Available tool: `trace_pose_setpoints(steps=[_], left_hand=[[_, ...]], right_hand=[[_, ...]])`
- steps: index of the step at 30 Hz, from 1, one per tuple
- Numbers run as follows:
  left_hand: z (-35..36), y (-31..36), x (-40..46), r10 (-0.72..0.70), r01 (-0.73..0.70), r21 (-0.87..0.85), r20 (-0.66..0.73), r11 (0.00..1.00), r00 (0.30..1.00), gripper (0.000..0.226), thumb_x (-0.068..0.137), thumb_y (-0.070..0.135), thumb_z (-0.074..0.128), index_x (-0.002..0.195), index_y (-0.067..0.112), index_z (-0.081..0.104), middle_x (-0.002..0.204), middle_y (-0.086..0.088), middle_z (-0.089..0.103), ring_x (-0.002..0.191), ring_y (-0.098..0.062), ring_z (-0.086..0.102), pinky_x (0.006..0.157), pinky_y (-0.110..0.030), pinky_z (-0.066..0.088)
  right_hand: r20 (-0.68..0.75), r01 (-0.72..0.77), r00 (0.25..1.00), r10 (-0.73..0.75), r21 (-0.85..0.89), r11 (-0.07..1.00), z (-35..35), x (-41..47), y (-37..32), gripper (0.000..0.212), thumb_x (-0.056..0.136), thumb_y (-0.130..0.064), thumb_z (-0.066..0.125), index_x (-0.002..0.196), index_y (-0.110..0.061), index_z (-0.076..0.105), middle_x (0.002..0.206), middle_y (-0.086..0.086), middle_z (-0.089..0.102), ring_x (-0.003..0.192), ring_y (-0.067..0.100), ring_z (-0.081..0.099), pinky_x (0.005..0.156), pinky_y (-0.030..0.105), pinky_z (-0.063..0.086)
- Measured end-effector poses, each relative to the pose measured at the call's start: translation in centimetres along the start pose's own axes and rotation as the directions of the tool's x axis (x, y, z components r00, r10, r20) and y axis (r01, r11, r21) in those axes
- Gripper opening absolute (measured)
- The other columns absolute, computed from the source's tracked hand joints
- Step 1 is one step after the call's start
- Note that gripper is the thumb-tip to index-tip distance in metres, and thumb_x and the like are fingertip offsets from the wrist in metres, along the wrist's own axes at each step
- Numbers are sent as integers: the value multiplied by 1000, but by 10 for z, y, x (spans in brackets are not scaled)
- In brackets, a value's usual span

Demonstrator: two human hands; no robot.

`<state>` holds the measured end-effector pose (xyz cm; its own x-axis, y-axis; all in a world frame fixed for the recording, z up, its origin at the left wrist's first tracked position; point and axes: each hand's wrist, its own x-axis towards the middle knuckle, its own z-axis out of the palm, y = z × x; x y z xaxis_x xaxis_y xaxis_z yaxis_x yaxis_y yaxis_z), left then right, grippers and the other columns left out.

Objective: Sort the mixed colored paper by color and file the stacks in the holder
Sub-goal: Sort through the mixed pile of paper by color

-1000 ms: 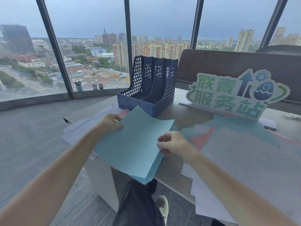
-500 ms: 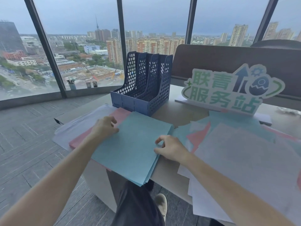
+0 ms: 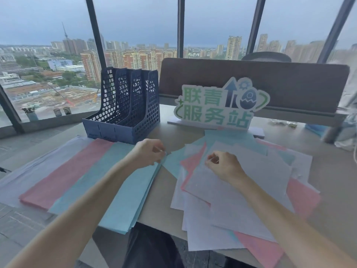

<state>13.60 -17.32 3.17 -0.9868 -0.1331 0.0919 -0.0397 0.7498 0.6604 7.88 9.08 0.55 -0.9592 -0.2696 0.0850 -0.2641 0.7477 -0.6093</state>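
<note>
Both hands have left the middle of the blue stack since the earlier frames. Left hand (image 3: 147,153) now sits at the far right corner of the blue stack (image 3: 108,192), fingers curled, thumb and fingertips pinching the sheet corner. Right hand (image 3: 224,165) has moved right onto the unsorted pile (image 3: 241,182), where it rests on the top white sheet with fingers curled inward; whether it has hold of a sheet cannot be told. The blue stack, lifted and tilted a second ago, now lies flat on the desk (image 3: 166,206), its near edge overhanging the desk edge. Left of it, partly covered, lies the pink stack (image 3: 63,171), and left of that the white stack (image 3: 36,167), the three overlapping in a fan. The unsorted pile of white, pink and blue sheets spreads over the right half of the desk, apart from the blue stack save where a loose blue sheet reaches its corner. File holder (image 3: 127,107), dark blue mesh, stands at the far side just beyond the sorted stacks, its slots holding no paper. Right of it stands a green-lettered sign (image 3: 218,107).
</note>
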Motion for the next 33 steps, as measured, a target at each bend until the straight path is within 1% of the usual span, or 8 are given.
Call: trace_pose_setpoints(steps=[6, 10, 14, 17, 20, 24, 29, 33], left_hand=[[78, 57, 26, 122, -164, 193, 212, 967, 970, 27, 92, 28, 62, 117, 21, 69, 113, 2, 71, 102, -16, 65, 88, -21, 48], [119, 66, 33, 158, -266, 284, 351, 921, 923, 40, 97, 38, 54, 135, 26, 57, 137, 1, 58, 126, -22, 53, 103, -30, 41], [143, 71, 30, 216, -340, 323, 363, 883, 906, 39, 100, 35, 50, 138, 28, 52, 147, -2, 49, 145, -20, 32, 109, -34, 34], [147, 75, 29, 264, -369, 325, 325, 871, 908, 42, 101, 34, 47, 143, 30, 45, 138, -1, 57, 129, -24, 51, 98, -32, 41], [148, 79, 26, 264, -359, 278, 327, 891, 907, 43, 101, 36, 47, 144, 32, 43, 127, 3, 65, 114, -24, 61, 95, -30, 46], [148, 84, 23, 261, -316, 135, 317, 939, 912, 39, 98, 32, 53, 137, 30, 53, 123, 0, 68, 115, -20, 63, 97, -29, 48], [147, 88, 28, 131, -209, 334, 242, 919, 961, 47, 99, 40, 47, 143, 22, 42, 138, -8, 55, 125, -30, 52, 91, -33, 43], [150, 96, 34, 27, -88, 272, 220, 958, 975, 53, 95, 42, 55, 141, 19, 44, 136, -11, 56, 123, -31, 52, 95, -33, 44]], right_hand=[[-55, -281, 959, 279, -329, 901, -47, -17, 81, 57, 92, -62, 52, 128, -18, 56, 130, 13, 52, 121, 33, 53, 99, 40, 44], [-22, -347, 925, 380, -454, 820, -58, -34, 109, 76, 85, -79, 45, 130, -18, 51, 135, 17, 46, 126, 36, 45, 97, 44, 42], [-54, -382, 919, 390, -371, 847, -66, -40, 122, 82, 81, -78, 55, 131, -14, 47, 134, 20, 41, 126, 38, 42, 87, 39, 40], [-52, -374, 923, 382, -358, 856, -72, -38, 130, 77, 78, -78, 58, 122, -15, 48, 130, 19, 47, 121, 37, 46, 81, 39, 37], [-51, -367, 921, 386, -445, 817, -72, -39, 135, 81, 78, -86, 45, 129, -23, 49, 137, 11, 51, 130, 38, 42, 97, 46, 38], [-38, -352, 927, 372, -429, 832, -70, -36, 138, 80, 83, -84, 34, 139, -28, 46, 148, 0, 47, 135, 35, 42, 105, 51, 37], [-139, -418, 907, 398, -429, 801, -71, -37, 136, 71, 91, -74, 40, 137, -20, 44, 142, 20, 44, 129, 38, 44, 99, 44, 39], [-128, -396, 913, 387, -503, 769, -67, -42, 130, 68, 93, -72, 37, 132, -17, 47, 138, 18, 49, 129, 39, 42, 97, 45, 37]])
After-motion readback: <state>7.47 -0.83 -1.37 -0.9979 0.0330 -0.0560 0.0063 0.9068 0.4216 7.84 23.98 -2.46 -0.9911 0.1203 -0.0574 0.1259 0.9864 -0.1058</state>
